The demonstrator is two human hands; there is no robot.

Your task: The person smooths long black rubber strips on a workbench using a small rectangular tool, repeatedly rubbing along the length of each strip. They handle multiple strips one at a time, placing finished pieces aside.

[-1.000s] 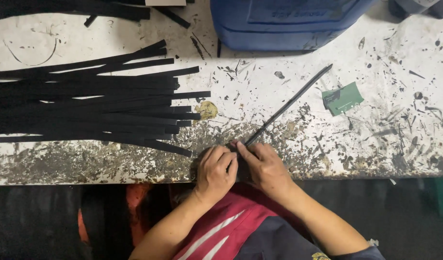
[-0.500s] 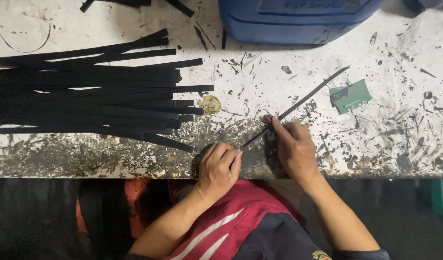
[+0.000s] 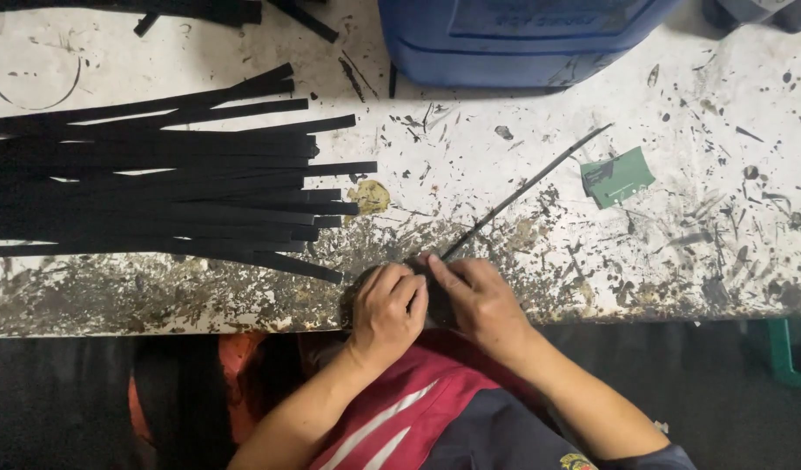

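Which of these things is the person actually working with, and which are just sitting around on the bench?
In use:
- left hand, closed over the near end of the strip
- right hand, fingers pressing that same end
- thin black strip, running diagonally up the table

Lying about:
- pile of black strips at left
- blue container
- small green card
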